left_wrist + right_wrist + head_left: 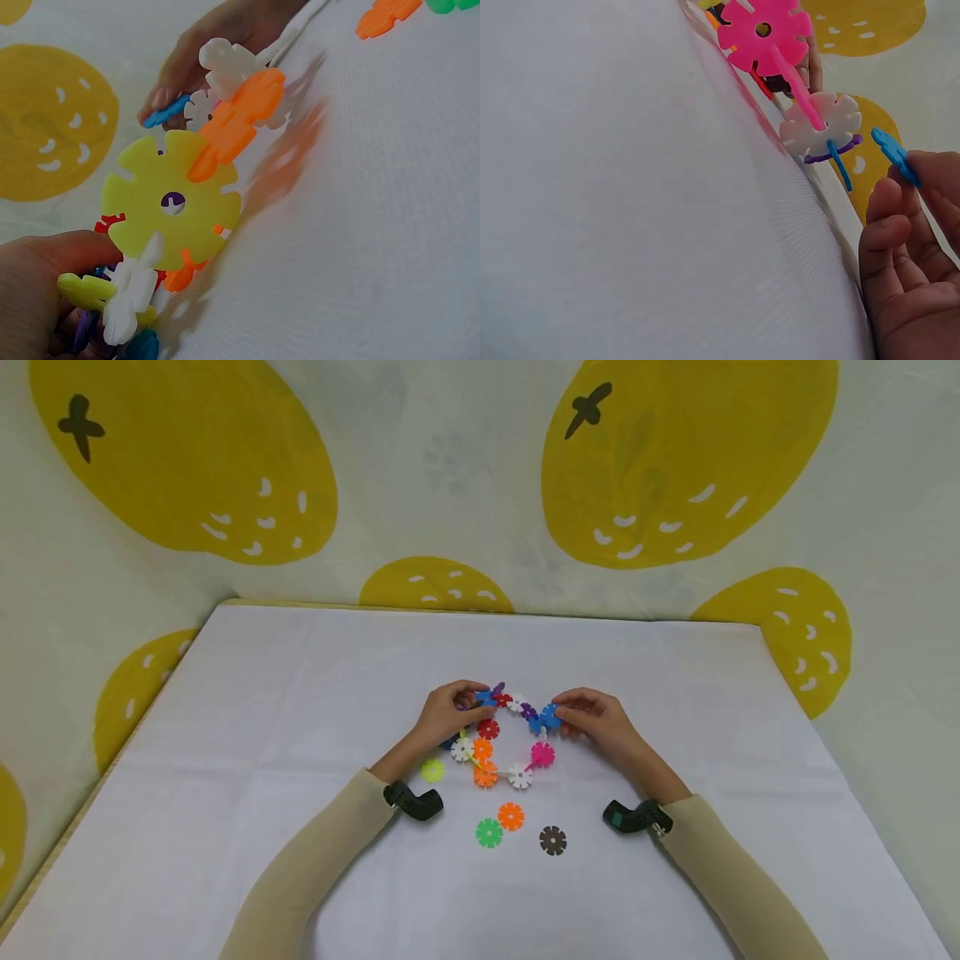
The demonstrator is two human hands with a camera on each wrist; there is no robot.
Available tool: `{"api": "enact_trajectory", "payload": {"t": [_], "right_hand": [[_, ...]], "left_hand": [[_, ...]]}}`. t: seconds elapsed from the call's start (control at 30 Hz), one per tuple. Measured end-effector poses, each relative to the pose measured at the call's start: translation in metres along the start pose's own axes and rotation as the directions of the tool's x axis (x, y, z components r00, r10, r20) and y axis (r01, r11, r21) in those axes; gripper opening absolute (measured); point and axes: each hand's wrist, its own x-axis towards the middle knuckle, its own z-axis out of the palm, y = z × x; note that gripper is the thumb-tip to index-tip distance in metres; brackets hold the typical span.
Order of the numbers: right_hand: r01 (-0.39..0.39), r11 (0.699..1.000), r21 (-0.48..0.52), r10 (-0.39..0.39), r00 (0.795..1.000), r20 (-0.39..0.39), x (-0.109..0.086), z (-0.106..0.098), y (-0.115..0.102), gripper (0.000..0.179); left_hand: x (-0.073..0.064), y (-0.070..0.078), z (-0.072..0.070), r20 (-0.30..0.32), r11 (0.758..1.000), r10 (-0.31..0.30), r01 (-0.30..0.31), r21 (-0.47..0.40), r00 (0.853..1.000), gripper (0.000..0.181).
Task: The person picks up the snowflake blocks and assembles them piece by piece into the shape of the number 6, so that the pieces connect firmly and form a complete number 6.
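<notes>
A ring-shaped chain of slotted plastic snowflake discs stands on the table, with a pink disc, a white disc and an orange disc along its near side. My left hand grips the chain's left part, near blue, purple and red discs; its fingertips are partly hidden. Between thumb and fingers, my right hand pinches a loose blue disc. In the right wrist view that disc is slightly apart from another blue disc, which is slotted into a white one.
Loose on the white cloth lie a green disc, an orange disc and a dark brown disc, nearer than the chain. A yellow-green disc lies by the left wrist. A patterned curtain hangs behind the table.
</notes>
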Motion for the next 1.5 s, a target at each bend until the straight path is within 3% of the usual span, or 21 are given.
{"api": "enact_trajectory", "payload": {"t": [0.23,0.43,0.7,1.13,1.5], "right_hand": [[-0.088,0.995,0.054,0.092,0.992,-0.087,0.013,0.003,-0.002,0.031],[-0.128,0.990,0.056,0.133,0.987,-0.092,0.025,0.008,-0.004,0.036],[-0.103,0.992,0.079,0.107,0.993,-0.053,0.040,0.017,-0.005,0.035],[-0.117,0.992,0.039,0.120,0.989,-0.081,0.057,0.026,-0.006,0.038],[-0.131,0.991,0.000,0.131,0.990,-0.060,0.071,0.032,-0.007,0.035]], "left_hand": [[0.000,0.001,0.000,0.002,1.000,0.020,-0.020,-0.011,1.000,0.038],[0.000,0.001,-0.001,-0.005,1.000,0.008,-0.008,-0.015,1.000,0.039],[-0.001,0.000,-0.002,-0.007,1.000,0.007,-0.007,-0.029,1.000,0.036],[0.000,0.000,0.000,0.009,0.999,0.028,-0.027,-0.027,1.000,0.034],[-0.001,0.000,-0.003,0.007,0.995,0.098,-0.098,-0.025,0.995,0.032]]}}
